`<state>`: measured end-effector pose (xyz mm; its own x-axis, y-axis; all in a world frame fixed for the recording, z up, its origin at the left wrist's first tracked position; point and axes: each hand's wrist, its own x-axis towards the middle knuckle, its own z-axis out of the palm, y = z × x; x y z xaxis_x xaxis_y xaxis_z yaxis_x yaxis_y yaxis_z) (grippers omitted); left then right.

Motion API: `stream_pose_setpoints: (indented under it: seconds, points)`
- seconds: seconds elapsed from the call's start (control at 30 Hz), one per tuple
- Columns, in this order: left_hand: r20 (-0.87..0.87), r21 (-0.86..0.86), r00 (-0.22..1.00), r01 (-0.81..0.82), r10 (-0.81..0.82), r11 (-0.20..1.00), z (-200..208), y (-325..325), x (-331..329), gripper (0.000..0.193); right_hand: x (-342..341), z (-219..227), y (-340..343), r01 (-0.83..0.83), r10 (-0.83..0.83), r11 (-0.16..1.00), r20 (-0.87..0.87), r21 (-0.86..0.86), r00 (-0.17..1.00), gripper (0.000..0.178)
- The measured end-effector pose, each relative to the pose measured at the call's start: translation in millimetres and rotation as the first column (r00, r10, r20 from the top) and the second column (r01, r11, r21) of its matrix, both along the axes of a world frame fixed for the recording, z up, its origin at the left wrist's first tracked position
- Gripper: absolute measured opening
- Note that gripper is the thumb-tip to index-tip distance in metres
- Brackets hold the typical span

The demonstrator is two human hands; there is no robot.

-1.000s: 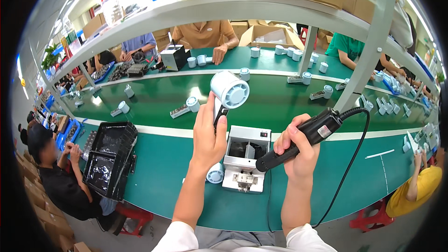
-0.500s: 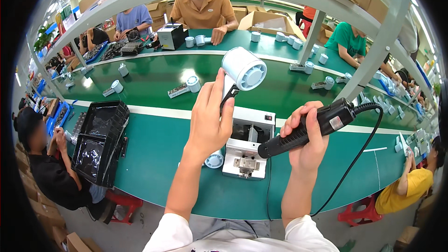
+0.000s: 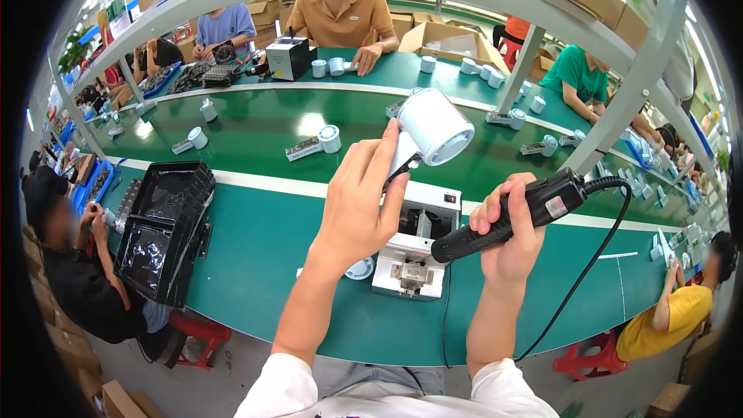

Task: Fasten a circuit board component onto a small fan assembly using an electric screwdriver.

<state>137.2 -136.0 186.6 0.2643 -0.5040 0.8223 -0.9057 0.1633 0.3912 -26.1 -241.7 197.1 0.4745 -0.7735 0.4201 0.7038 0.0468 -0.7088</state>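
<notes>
My left hand (image 3: pixel 357 200) is closed round the handle of a pale blue handheld fan housing (image 3: pixel 435 125), lifted above the bench. Its round head tilts toward the far right, with a vented end facing down. In my right hand (image 3: pixel 512 231) is a black electric screwdriver (image 3: pixel 551 200), its cord looping down on the right and its front end pointing left. Below and between my hands stands a small white screw-feeding machine (image 3: pixel 406 269) with a metal block at its front. Another pale blue round part (image 3: pixel 360 268) lies beside it, partly hidden by my left forearm.
A black plastic tray (image 3: pixel 159 244) stands on the bench at left. On the green conveyor belt (image 3: pixel 255 128) lie several pale blue housings with opened handles (image 3: pixel 313 145). A grey metal frame (image 3: pixel 646 93) rises on the right. Co-workers sit across the belt and at both sides.
My left hand has moved right and slightly down, tilting the fan housing so more of its side shows. The belt's housings have shifted slightly right in view. My right hand stays nearly still.
</notes>
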Motion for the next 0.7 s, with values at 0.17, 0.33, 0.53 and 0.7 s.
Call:
stream_pose_setpoints:
  seconds: [0.17, 0.33, 0.53, 0.7]
  points:
    - [-0.032, 0.012, 0.999, 0.002, -0.001, 1.000, 1, 1, 1, 0.057, 1, 0, 3, -0.006, 0.006, 1.000, -0.007, -0.027, 1.000, 0.014]
    - [0.007, 0.014, 1.000, 0.000, 0.000, 1.000, -1, -3, -1, 0.057, 1, 0, 2, 0.016, -0.016, 0.998, 0.005, -0.056, 1.000, 0.014]
    - [0.032, 0.060, 0.999, 0.013, -0.015, 0.998, -2, -4, -5, 0.053, -1, 0, 1, 0.079, -0.078, 0.995, 0.019, -0.065, 0.997, 0.016]
    - [0.009, 0.055, 1.000, 0.020, -0.021, 0.998, 0, -3, -10, 0.053, -2, 0, -4, 0.127, -0.124, 0.990, 0.047, -0.058, 0.991, 0.016]
